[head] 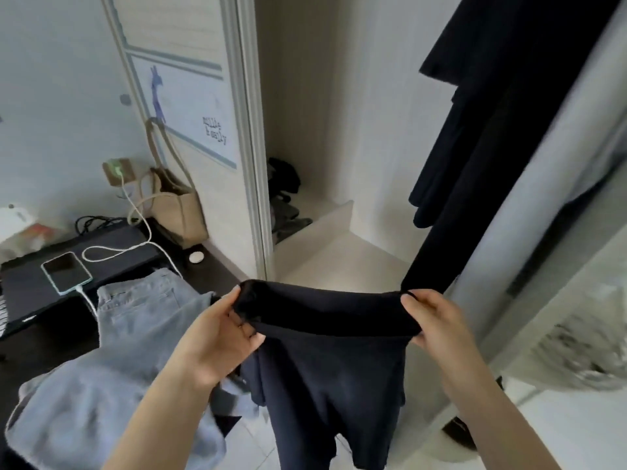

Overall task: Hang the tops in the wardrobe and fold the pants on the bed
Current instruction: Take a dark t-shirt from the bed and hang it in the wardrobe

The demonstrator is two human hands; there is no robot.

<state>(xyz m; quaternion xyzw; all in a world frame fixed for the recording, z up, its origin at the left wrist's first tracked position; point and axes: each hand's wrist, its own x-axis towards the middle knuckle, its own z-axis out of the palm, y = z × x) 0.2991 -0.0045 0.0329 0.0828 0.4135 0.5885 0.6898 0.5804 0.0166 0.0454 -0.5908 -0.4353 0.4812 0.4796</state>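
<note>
Dark navy pants (325,368) hang in the air by the waistband, legs dangling. Light blue jeans (135,320) lie spread on the bed. Dark tops (502,130) hang in the wardrobe (339,96).

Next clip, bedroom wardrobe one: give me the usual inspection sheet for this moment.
Surface: dark bed at left, partly covered.
Job's things: dark garment held up by its top edge; light jeans on the bed; dark clothes hanging in the wardrobe.
Clutter: phone, beige bag, small white round thing.
Grippers: left hand and right hand both grip the garment.
Cables: white charging cable from wall socket to phone.
Surroundings: open wardrobe, tiled floor.
</note>
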